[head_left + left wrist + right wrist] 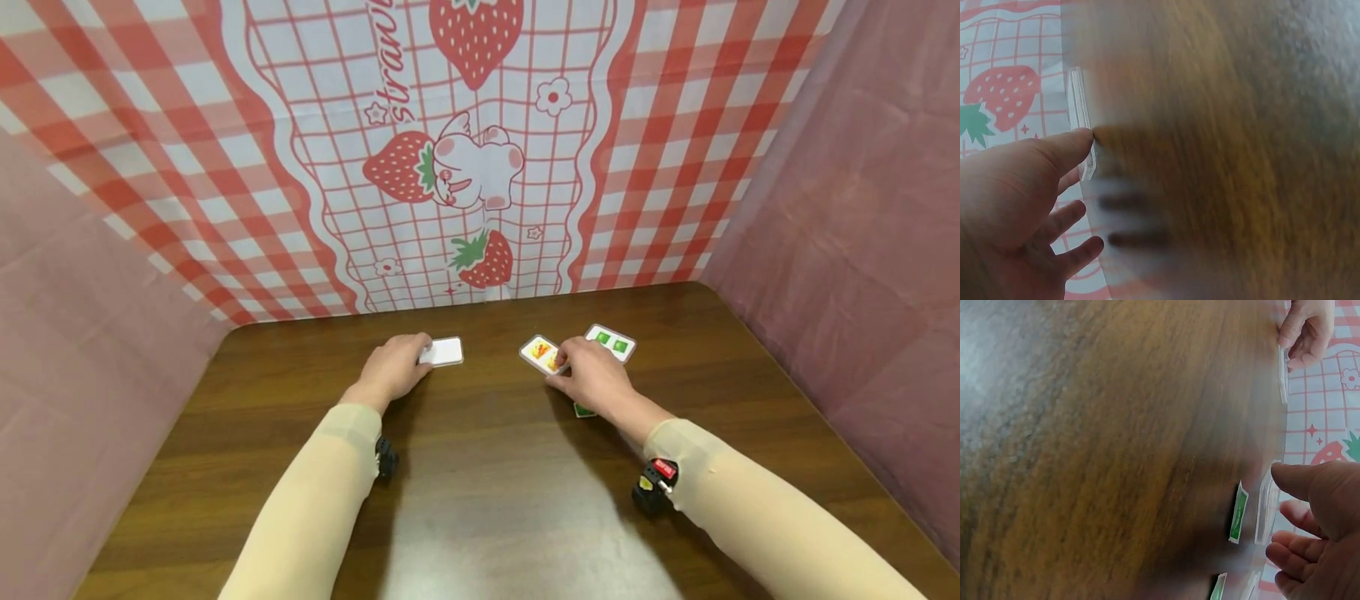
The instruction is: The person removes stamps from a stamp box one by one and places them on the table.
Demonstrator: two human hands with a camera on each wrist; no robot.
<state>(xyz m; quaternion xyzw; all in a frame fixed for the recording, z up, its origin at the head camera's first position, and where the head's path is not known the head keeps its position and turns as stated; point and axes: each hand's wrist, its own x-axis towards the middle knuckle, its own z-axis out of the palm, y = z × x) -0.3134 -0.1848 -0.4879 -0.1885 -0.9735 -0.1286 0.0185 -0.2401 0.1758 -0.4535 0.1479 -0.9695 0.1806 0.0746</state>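
Note:
At the table's back left, my left hand [397, 365] pinches a blank white card in a clear case [447, 352]. Its thumb and index finger hold the card's left end, while the other fingers spread beside it. To the right, my right hand [597, 375] has its thumb and fingertips at the right end of a white card with orange-yellow pictures [538, 351], partly covering it. Just behind that hand lies a white card with two green squares [621, 345]. A small green packet [1239, 514] lies on the near side of the right hand, mostly hidden under it in the head view.
A second green packet [1217, 587] shows at the bottom of the right wrist view. The brown wooden table [495, 483] ends at a checked strawberry cloth [480, 175] hanging behind it. Pink cloth [847, 208] hangs along both sides.

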